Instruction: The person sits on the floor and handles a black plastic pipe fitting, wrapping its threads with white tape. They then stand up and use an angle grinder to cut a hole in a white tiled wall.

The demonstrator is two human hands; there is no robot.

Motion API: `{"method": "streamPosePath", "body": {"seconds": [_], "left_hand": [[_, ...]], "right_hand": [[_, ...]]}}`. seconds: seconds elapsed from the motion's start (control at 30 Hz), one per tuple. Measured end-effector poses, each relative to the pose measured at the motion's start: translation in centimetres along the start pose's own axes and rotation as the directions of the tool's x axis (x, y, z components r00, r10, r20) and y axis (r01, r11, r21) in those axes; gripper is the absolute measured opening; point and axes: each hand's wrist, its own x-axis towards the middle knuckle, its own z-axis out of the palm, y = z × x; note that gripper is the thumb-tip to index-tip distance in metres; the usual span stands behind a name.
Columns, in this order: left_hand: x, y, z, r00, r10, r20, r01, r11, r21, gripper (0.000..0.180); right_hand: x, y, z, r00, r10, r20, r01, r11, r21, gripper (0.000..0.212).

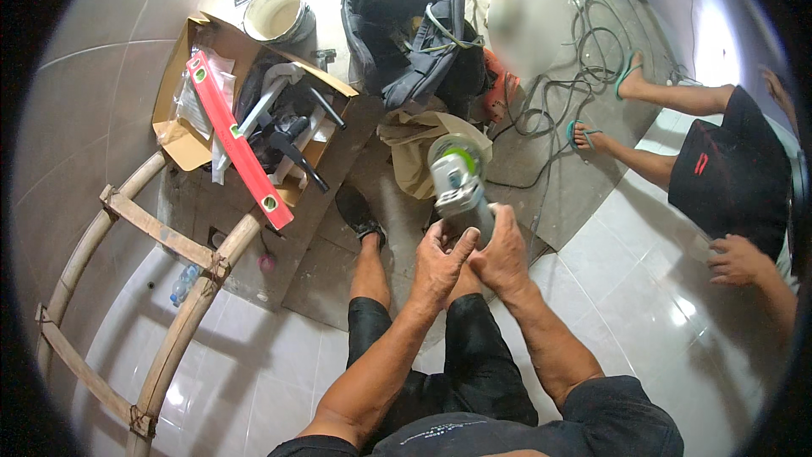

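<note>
In front of my legs I hold an angle grinder (458, 194), its round disc and guard pointing away from me. My right hand (502, 256) is closed round the right side of its dark body. On the other side my left hand (443, 263) grips the lower end, thumb across toward the body. The fingers under the tool are partly hidden. Just beyond the disc lies a crumpled beige sack (403, 156).
A wooden ladder (182, 322) stands at left. Beside it, a red spirit level (239, 148) lies across an open cardboard box (173, 127). Farther off are a bucket (275, 15), a black tool bag (364, 59) and coiled cable (541, 114). At right is another person (719, 178).
</note>
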Motion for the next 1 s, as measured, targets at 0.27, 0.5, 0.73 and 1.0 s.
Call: {"method": "streamPosePath", "body": {"seconds": [0.27, 0.5, 0.73, 1.0], "left_hand": [[1.2, -1.1, -6.9, 0.998, -0.062, -0.034, 0.057, 0.99, -0.129, 0.055], [2.6, -0.5, -9.9, 0.986, -0.147, 0.078, 0.157, 0.977, -0.144, 0.073], [2.3, 1.2, -9.4, 0.977, -0.174, 0.126, 0.151, 0.973, 0.177, 0.061], [-3.0, -8.0, -17.6, 0.992, 0.127, -0.026, -0.071, 0.699, 0.711, 0.06]], "right_hand": [[-2.6, -0.3, 3.9, 0.983, -0.04, 0.177, 0.013, 0.989, 0.149, 0.072], [-0.5, -0.1, 4.1, 0.679, 0.034, 0.734, -0.53, 0.714, 0.458, 0.088], [-1.7, -2.3, 4.2, 0.792, 0.198, 0.578, -0.517, 0.722, 0.461, 0.075], [-3.9, 1.4, 0.1, 0.804, 0.465, 0.37, -0.589, 0.543, 0.598, 0.038]]}}
